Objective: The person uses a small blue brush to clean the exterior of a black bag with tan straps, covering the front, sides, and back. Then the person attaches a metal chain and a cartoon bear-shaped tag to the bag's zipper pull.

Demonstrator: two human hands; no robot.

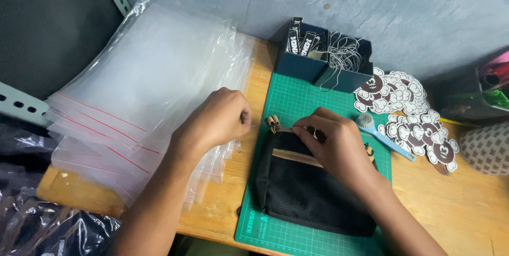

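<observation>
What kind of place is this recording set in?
Probably a small packing or craft bench: a stack of clear zip bags, a green cutting mat, and die-cut stickers beside a box of tags and string.

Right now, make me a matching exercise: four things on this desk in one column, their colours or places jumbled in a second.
Things:
1. pouch
2. cutting mat
3. plastic bags
4. stickers

Descriptions:
A. clear, stacked at the left
B. black, under the right hand
C. brown and white, at the right
D. green, under the pouch

Pairs: 1-B, 2-D, 3-A, 4-C
</observation>
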